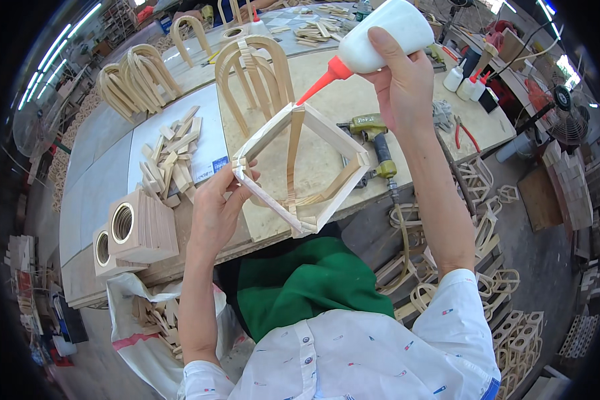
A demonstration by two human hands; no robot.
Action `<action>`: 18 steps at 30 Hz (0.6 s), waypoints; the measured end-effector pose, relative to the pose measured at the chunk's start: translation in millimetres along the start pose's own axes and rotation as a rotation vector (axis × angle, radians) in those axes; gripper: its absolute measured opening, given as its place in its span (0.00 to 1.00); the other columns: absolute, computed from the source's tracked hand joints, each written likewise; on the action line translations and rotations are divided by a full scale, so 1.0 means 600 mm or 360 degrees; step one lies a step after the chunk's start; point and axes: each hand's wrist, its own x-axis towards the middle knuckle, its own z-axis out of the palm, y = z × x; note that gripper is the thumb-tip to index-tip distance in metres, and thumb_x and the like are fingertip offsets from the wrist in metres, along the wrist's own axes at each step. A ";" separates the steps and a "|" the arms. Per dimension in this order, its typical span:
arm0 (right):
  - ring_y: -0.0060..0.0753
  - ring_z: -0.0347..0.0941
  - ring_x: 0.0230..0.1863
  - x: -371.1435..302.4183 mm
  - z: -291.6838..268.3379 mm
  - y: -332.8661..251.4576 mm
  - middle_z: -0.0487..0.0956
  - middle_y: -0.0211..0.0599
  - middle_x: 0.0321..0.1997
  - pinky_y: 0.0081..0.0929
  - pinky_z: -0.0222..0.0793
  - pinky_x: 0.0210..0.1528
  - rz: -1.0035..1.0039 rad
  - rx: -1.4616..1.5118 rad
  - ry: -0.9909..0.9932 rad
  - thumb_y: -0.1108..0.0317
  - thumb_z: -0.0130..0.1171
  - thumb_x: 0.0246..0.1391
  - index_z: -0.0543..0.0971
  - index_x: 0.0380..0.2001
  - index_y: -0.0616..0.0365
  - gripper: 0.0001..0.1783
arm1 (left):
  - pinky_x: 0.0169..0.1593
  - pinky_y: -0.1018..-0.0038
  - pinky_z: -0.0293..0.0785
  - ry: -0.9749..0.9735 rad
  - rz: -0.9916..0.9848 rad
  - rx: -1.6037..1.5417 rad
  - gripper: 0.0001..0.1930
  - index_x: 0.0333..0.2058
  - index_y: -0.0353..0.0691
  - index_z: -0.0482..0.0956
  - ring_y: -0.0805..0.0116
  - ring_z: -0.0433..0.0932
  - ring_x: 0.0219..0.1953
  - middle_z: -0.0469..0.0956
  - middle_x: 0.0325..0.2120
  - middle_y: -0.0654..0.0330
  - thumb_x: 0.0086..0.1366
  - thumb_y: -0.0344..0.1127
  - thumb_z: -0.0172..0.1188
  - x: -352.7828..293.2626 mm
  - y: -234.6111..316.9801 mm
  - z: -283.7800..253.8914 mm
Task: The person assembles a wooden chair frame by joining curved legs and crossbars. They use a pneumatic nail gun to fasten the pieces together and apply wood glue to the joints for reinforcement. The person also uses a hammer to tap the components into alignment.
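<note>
My left hand point(217, 207) grips a pale wooden frame point(337, 135) by its left corner, holding it tilted above the bench. The frame is four-sided, and curved strips run inside it. My right hand point(407, 87) is wrapped round a white squeeze bottle point(395, 35), tipped with its red nozzle point(321, 81) pointing down to the left. The nozzle's tip meets or almost meets the frame's far corner; I cannot tell if anything flows out. Behind the frame, bent-wood arches point(280, 67) stand upright on the bench.
A pneumatic nailer point(384, 157) lies right of the frame, near red-handled pliers point(469, 135) and more bottles point(453, 79). Leftward are loose wood strips point(173, 157), stacked arches point(140, 80) and blocks with round holes point(147, 230). An open sack point(121, 310) hangs below the bench's front edge.
</note>
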 end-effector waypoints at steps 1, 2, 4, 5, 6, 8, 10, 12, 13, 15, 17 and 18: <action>0.34 0.77 0.49 0.000 0.000 -0.002 0.76 0.41 0.48 0.40 0.79 0.51 0.0000 0.0002 0.0008 0.66 0.61 0.57 0.68 0.51 0.67 0.23 | 0.43 0.76 0.74 0.0031 0.0019 -0.0005 0.16 0.49 0.32 0.76 0.73 0.78 0.38 0.81 0.37 0.59 0.61 0.25 0.59 0.000 0.000 0.002; 0.34 0.77 0.49 0.001 0.002 -0.003 0.76 0.41 0.48 0.40 0.79 0.51 0.0001 0.0004 0.0017 0.67 0.61 0.57 0.68 0.51 0.67 0.23 | 0.42 0.75 0.74 0.0062 0.0039 -0.0009 0.16 0.48 0.33 0.76 0.72 0.78 0.36 0.81 0.36 0.58 0.60 0.24 0.59 -0.001 0.000 0.004; 0.34 0.77 0.49 0.000 0.000 -0.003 0.76 0.41 0.48 0.40 0.79 0.51 -0.0003 0.0008 0.0020 0.67 0.61 0.57 0.68 0.51 0.67 0.23 | 0.41 0.74 0.74 0.0085 0.0062 -0.0025 0.16 0.48 0.34 0.77 0.71 0.79 0.34 0.81 0.34 0.57 0.59 0.23 0.59 0.000 0.000 0.007; 0.34 0.77 0.49 0.001 -0.002 -0.002 0.76 0.41 0.48 0.40 0.78 0.51 -0.0007 0.0012 0.0011 0.67 0.61 0.57 0.68 0.51 0.66 0.23 | 0.41 0.74 0.74 0.0082 0.0065 -0.0036 0.17 0.48 0.34 0.77 0.71 0.79 0.33 0.81 0.34 0.57 0.59 0.23 0.59 0.000 0.000 0.008; 0.34 0.77 0.49 0.001 0.003 -0.003 0.76 0.41 0.48 0.39 0.78 0.52 -0.0009 0.0020 -0.0001 0.67 0.61 0.57 0.68 0.51 0.66 0.23 | 0.41 0.74 0.74 0.0082 0.0066 -0.0044 0.17 0.48 0.33 0.77 0.71 0.79 0.33 0.81 0.34 0.57 0.59 0.23 0.59 0.000 -0.001 0.007; 0.33 0.76 0.47 0.001 0.014 -0.015 0.76 0.41 0.46 0.35 0.75 0.50 0.0027 0.0100 -0.0043 0.72 0.61 0.54 0.67 0.52 0.66 0.23 | 0.41 0.74 0.74 0.0078 0.0069 -0.0067 0.17 0.48 0.33 0.77 0.71 0.79 0.33 0.81 0.34 0.57 0.59 0.23 0.59 0.000 -0.003 0.007; 0.33 0.77 0.45 0.002 0.022 -0.028 0.77 0.41 0.44 0.32 0.74 0.50 0.0018 0.0033 -0.0077 0.75 0.61 0.52 0.67 0.51 0.67 0.24 | 0.41 0.74 0.74 0.0075 0.0067 -0.0049 0.17 0.48 0.33 0.77 0.71 0.79 0.34 0.81 0.34 0.57 0.59 0.22 0.59 0.001 -0.003 0.007; 0.33 0.77 0.45 0.003 0.024 -0.033 0.77 0.41 0.44 0.31 0.74 0.49 -0.0034 -0.0178 -0.0107 0.76 0.62 0.51 0.68 0.51 0.67 0.23 | 0.41 0.74 0.74 0.0076 0.0057 0.0011 0.17 0.48 0.33 0.77 0.71 0.79 0.34 0.81 0.34 0.57 0.59 0.22 0.59 0.000 -0.001 0.006; 0.33 0.77 0.45 0.001 0.026 -0.036 0.77 0.41 0.45 0.31 0.73 0.50 -0.0046 -0.0240 -0.0091 0.76 0.62 0.51 0.68 0.51 0.68 0.24 | 0.41 0.74 0.74 0.0079 0.0054 0.0003 0.17 0.48 0.33 0.77 0.71 0.79 0.34 0.81 0.34 0.57 0.59 0.22 0.59 0.000 0.000 0.005; 0.33 0.77 0.46 -0.004 0.030 -0.040 0.77 0.42 0.46 0.31 0.73 0.51 -0.0070 -0.0366 -0.0060 0.77 0.62 0.49 0.68 0.51 0.68 0.25 | 0.41 0.74 0.75 0.0087 0.0047 -0.0013 0.17 0.48 0.34 0.77 0.71 0.79 0.34 0.81 0.34 0.57 0.59 0.23 0.59 0.000 -0.002 0.006; 0.30 0.78 0.40 -0.007 0.038 -0.030 0.79 0.41 0.39 0.28 0.74 0.44 -0.0309 -0.0328 0.0077 0.76 0.62 0.50 0.70 0.47 0.68 0.21 | 0.41 0.74 0.75 0.0095 0.0062 -0.0036 0.17 0.48 0.33 0.77 0.71 0.79 0.33 0.82 0.34 0.57 0.59 0.23 0.60 0.000 -0.006 0.005; 0.28 0.78 0.37 -0.008 0.038 -0.026 0.80 0.40 0.36 0.26 0.75 0.40 -0.0429 -0.0310 0.0145 0.75 0.62 0.50 0.72 0.46 0.68 0.19 | 0.41 0.74 0.75 0.0099 0.0070 -0.0051 0.17 0.48 0.33 0.77 0.71 0.79 0.33 0.82 0.34 0.56 0.59 0.23 0.60 0.000 -0.007 0.005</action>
